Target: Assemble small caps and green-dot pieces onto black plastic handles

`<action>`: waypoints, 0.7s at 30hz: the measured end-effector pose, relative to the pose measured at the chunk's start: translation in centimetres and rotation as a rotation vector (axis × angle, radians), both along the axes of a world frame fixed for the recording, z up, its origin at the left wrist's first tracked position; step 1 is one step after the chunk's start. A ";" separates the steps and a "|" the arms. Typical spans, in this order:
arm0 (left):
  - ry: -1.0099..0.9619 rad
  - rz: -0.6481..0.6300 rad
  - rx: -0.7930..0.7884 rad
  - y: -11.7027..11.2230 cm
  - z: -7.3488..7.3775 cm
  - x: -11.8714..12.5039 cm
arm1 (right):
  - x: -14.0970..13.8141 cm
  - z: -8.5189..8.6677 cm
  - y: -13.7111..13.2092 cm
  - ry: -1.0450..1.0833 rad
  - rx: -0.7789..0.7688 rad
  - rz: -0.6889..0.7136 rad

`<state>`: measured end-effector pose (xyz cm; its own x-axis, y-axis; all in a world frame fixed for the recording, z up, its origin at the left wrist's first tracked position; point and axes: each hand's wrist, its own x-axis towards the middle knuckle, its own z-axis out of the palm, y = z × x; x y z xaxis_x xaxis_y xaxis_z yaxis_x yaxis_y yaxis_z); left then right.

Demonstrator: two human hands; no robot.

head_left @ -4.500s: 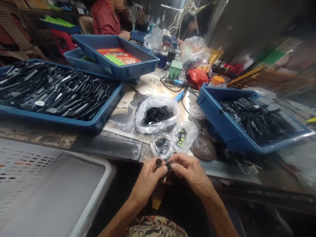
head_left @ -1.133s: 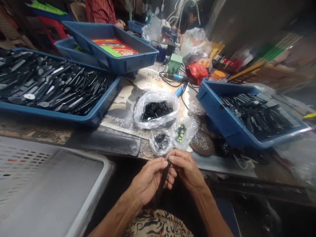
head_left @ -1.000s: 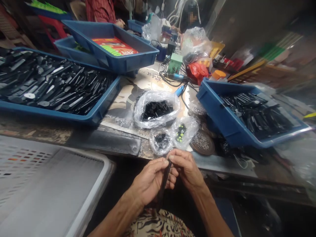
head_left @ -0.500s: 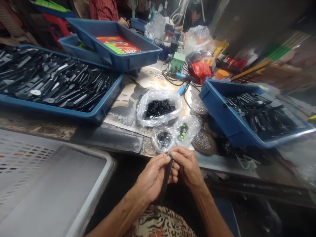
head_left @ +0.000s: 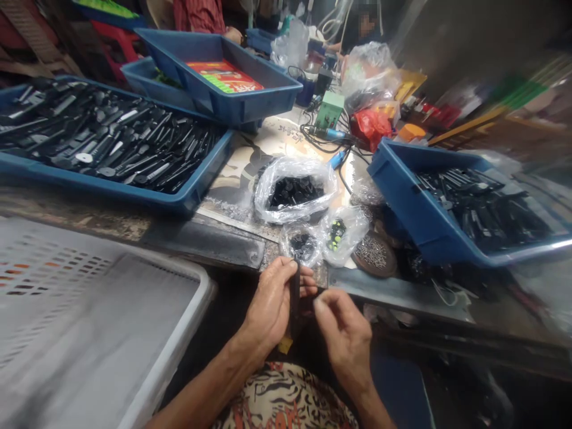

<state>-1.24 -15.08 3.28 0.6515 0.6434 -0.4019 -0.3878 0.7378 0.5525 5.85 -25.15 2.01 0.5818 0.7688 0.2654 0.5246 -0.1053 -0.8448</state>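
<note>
My left hand (head_left: pixel 272 304) grips a long narrow black piece (head_left: pixel 294 298) upright between thumb and fingers. A small yellow bit (head_left: pixel 285 344) shows below its lower end. Just to the right, apart from the piece, is my right hand (head_left: pixel 344 325), its thumb and fingers curled in a pinch; whatever they hold is too small to tell. Beyond the hands stand a small plastic bag of dark round parts (head_left: pixel 302 245), a bag with black and lime-green parts (head_left: pixel 337 234), and a larger bag of black parts (head_left: pixel 295 193).
A round dish of small metal pins (head_left: pixel 373 253) sits at the bench edge. Blue trays of black pieces flank the bench, one left (head_left: pixel 183 199), one right (head_left: pixel 402 196). A white crate (head_left: pixel 179 333) is at lower left. Corded blue-handled tools (head_left: pixel 335 134) lie behind. Two people are farther back.
My right hand has come away from the black piece, moving down and right. My left hand still grips it, a little higher and farther left. The camera view has shifted slightly.
</note>
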 end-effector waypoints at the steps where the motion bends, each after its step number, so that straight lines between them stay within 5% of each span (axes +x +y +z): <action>1: 0.004 0.019 0.016 0.0 0.0 0.0 | -0.6 -0.2 -0.2 -0.019 -0.038 0.052; 9: 0.066 0.046 0.045 -0.4 0.2 0.1 | -2.2 -0.6 0.0 0.107 -0.159 0.110; 21: -0.004 0.027 0.009 0.1 -0.6 -0.1 | -0.7 -2.1 -0.6 0.730 -0.156 0.193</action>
<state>-1.36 -14.94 2.70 0.6352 0.6643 -0.3939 -0.4098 0.7222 0.5572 5.15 -25.77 -0.09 0.4198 0.8712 -0.2543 -0.1387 -0.2153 -0.9666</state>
